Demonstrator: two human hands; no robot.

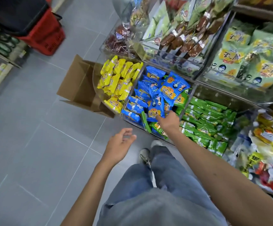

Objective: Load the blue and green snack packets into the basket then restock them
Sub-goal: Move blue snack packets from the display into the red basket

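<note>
Reaching past the bin edge [138,124], right hand [169,122] perhaps pinches blue packet [153,113].

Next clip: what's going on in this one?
A person stands at a snack display. Their right hand reaches in among the blue packets, fingers on one; whether it grips is unclear. The left hand hangs open over the floor, empty. The red basket sits across the aisle.
</note>
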